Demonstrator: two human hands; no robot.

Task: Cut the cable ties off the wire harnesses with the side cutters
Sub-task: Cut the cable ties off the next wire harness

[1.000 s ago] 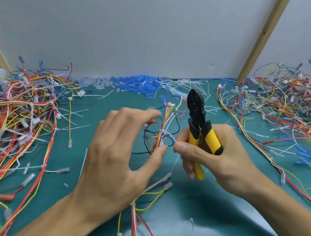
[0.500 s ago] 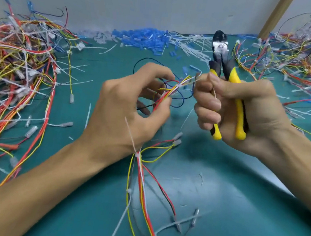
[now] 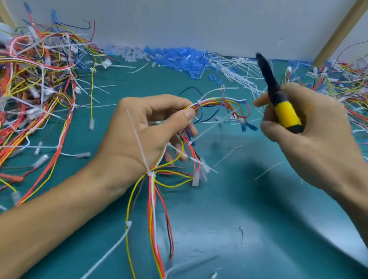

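Two hands are raised above the counter (image 3: 259,238). One harness (image 3: 214,102) is pinched between thumb and fingers of the left hand (image 3: 147,133), apparently so that its tied stretch arches rightward towards the tool; the rest is left trailing to the near edge. The cutters (image 3: 283,111) are clenched by the yellow handle in the right hand (image 3: 310,139), tip pointed far and up, apart from the wires. Uncut ties (image 3: 150,174) are seen on the harness. A left pile (image 3: 24,90) and right pile (image 3: 365,90) are heaped alongside, with blue sleeves (image 3: 178,58) and scraps (image 3: 237,73) by the far wall; neighbouring wires could be nicked.
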